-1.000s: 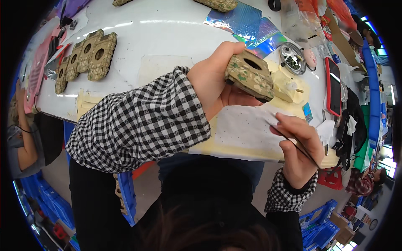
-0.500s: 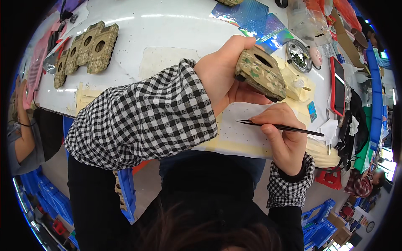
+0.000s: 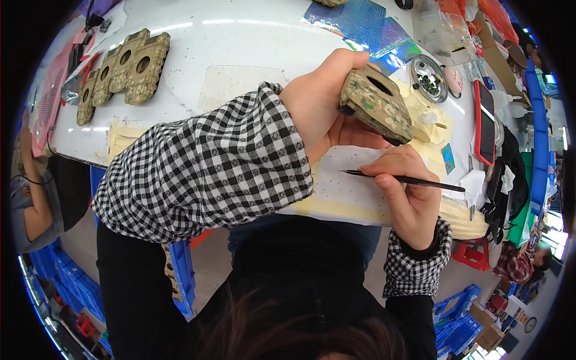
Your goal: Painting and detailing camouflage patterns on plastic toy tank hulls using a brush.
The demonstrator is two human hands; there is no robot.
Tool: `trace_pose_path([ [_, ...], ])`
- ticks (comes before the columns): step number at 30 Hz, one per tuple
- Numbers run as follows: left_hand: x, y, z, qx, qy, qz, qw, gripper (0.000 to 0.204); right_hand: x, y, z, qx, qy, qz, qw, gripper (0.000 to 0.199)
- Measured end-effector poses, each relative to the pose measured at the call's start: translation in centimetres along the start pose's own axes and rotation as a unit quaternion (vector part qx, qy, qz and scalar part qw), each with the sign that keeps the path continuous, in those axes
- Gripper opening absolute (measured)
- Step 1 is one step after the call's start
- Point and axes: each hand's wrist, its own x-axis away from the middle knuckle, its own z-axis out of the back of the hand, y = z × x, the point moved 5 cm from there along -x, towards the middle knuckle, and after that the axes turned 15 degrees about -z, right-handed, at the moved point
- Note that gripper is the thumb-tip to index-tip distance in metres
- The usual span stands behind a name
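Observation:
Raised over the table's near edge, my left hand (image 3: 321,96) grips a camouflage-patterned case (image 3: 378,107) with an oval opening in its upper face. The case is tilted, its lower right end close above my right hand (image 3: 407,186). Between the right thumb and fingers lies a pair of slim black tweezers (image 3: 414,180), held like a pen with the fine tip toward the left. Under that tip is a white sheet of paper (image 3: 336,189) scattered with tiny dark specks. Whether the tip pinches anything is too small to see.
Several similar camouflage cases (image 3: 141,66) stand at the far left. A round dish (image 3: 429,81) of small dark green bits, a red-framed phone (image 3: 483,123) and shiny blue film sheets (image 3: 354,24) lie at the right and back. Another person's arm (image 3: 37,186) shows at the left edge.
The case and my left hand have shifted slightly to the right. My right hand has barely moved, with the tweezers still over the paper.

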Motion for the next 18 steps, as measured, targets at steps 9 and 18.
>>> trace_pose_path([
  [9,-0.2,-0.1,0.1,-0.005,-0.007,-0.003,1.000,0.051,0.1,0.1,0.2,-0.014,0.005,0.013,1.000,0.007],
  [18,-0.4,0.0,0.2,-0.008,0.003,-0.009,1.000,0.051,0.7,0.6,1.6,-0.086,0.050,-0.026,0.995,0.011],
])
